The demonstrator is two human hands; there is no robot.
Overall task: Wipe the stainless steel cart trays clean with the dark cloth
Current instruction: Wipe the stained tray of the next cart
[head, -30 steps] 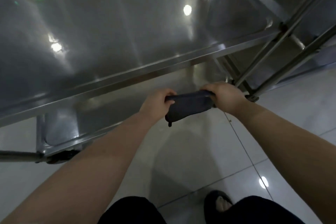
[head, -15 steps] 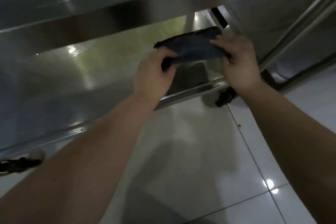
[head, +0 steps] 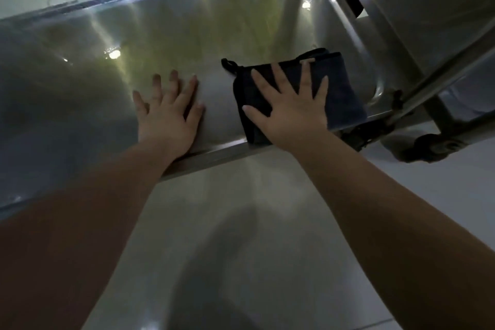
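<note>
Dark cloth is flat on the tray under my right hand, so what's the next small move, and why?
Probably slide the right hand leftward, pressing the dark cloth along the tray. The cloth lies flat under that spread hand near the tray's right end, most of the steel stretches left, and the left hand rests flat on the bare tray as a brace.

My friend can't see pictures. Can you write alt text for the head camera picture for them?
A person's right hand, spread wide, presses a folded dark cloth flat on a shiny steel cart tray. The left hand rests flat on the bare tray beside it, not touching the cloth. Pale floor tiles lie below.
</note>
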